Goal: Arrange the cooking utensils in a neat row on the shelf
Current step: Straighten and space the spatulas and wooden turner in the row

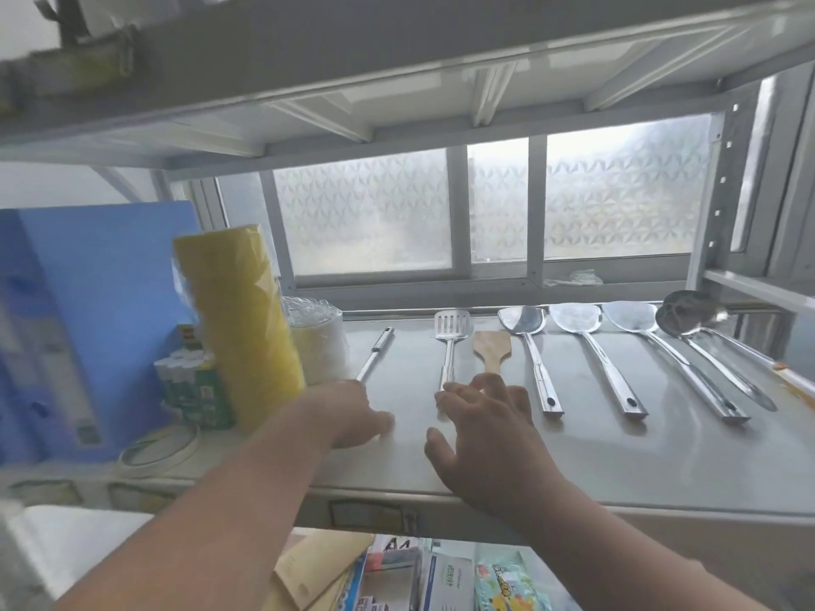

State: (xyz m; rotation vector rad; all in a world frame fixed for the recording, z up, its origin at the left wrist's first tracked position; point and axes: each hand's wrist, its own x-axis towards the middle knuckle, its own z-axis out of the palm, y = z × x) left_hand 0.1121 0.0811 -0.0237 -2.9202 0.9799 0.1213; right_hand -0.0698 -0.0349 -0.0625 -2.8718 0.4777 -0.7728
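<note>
Head view is aimed at a grey metal shelf (pixel 573 456) in front of a frosted patterned window (pixel 485 205). Utensils are laid on the shelf in a row, handles toward the person. From left to right are seen: a thin steel rod-shaped handle (pixel 375 355), its working end hidden under the left hand; a slotted steel spatula (pixel 450 335); a small wooden spatula (pixel 492 348); three solid steel turners (pixel 531 346) (pixel 591 346) (pixel 652 341); two steel ladles (pixel 705 332) at the far right, bowls overlapping, near the shelf's right edge. The turners are evenly spaced and roughly parallel, fanning slightly.

Left hand (pixel 348 412) is placed palm-down over the near end of the rod-shaped handle, fingers curled downward; whether the handle is gripped cannot be told, the contact being hidden. Right hand (pixel 480 421) is held over the shelf with fingers spread and relaxed, nothing pinched; its fingertips are at the near ends of the slotted spatula and wooden spatula, the wooden one's handle partly covered.

At the shelf's left stand a tall yellow plastic-wrapped roll (pixel 238 319), a stack of clear plastic cups (pixel 317 337), a green and white packet (pixel 194 381) and blue folders (pixel 88 324). Blur affects the left side. Papers and packets (pixel 441 575) are seen on the lower level.
</note>
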